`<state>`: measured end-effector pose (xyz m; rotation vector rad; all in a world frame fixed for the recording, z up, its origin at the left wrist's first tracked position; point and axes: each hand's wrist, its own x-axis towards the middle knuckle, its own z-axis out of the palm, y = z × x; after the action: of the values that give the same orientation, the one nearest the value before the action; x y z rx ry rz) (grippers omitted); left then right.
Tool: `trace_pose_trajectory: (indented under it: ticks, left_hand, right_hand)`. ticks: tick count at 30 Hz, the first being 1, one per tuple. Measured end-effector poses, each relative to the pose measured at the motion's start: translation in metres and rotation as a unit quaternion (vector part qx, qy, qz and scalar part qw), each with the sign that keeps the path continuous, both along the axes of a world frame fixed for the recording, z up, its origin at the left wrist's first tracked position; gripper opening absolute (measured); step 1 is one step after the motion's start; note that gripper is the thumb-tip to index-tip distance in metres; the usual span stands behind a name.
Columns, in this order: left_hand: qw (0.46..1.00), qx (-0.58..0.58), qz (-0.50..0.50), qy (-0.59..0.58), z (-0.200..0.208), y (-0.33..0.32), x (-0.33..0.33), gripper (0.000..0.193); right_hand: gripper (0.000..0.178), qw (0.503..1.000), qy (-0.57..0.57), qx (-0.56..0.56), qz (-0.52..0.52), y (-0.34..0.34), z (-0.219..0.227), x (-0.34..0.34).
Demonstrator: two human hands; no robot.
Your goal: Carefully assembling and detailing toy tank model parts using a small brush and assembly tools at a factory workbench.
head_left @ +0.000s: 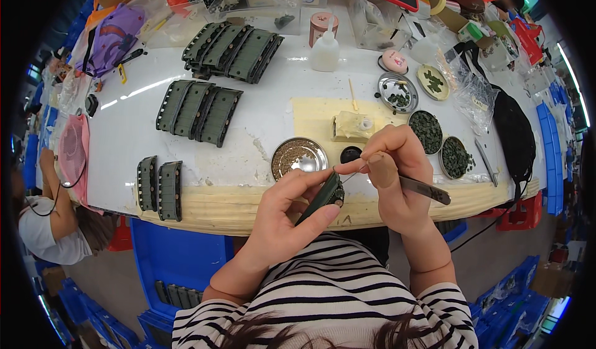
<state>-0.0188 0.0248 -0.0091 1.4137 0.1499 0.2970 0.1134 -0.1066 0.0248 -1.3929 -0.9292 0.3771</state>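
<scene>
My left hand (278,217) grips a dark green curved plastic piece (319,202), tilted up over the table's near edge. Between the thumb and fingers of my right hand (398,191) is a pair of metal tweezers (427,190). Their thin tips point left and come close to the upper end of the green piece; whether they hold anything is too small to tell. Beige tape or a finger cover wraps one right finger. Just beyond my hands lie a metal dish of small brown bits (297,156) and a small black round container (351,156).
Stacked green curved pieces (233,50) stand at the far left, with more pieces (197,112) and two single ones (169,191) nearer. Dishes of small dark green parts (426,132) sit at right. A white bottle (325,52) stands behind. A blue bin (180,250) is below the table edge.
</scene>
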Motion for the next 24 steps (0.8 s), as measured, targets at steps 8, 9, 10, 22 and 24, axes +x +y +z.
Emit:
trace_pose_trajectory:
  ticks: [8,9,10,22,24]
  left_hand:
    - [1.000,-0.007,-0.002,-0.003,-0.001,-0.001,0.001,0.043]
    - [1.000,-0.005,-0.004,-0.003,-0.001,0.000,0.001,0.043]
    - [1.000,-0.002,-0.005,-0.001,0.000,0.000,0.000,0.044]
    - [0.972,-0.198,-0.124,-0.032,-0.013,0.005,-0.006,0.064]
    - [0.963,-0.223,-0.141,-0.052,-0.012,0.004,-0.004,0.062]
  right_hand:
    - [0.019,1.000,-0.007,0.001,0.000,0.001,0.000,0.001]
    - [0.019,1.000,-0.009,0.001,-0.001,0.001,-0.001,0.001]
    - [0.019,1.000,0.003,0.008,-0.004,0.001,0.000,0.000]
    - [0.008,0.906,-0.316,-0.098,-0.264,0.012,-0.003,0.037]
    - [0.009,0.897,-0.328,-0.131,-0.264,0.013,-0.008,0.037]
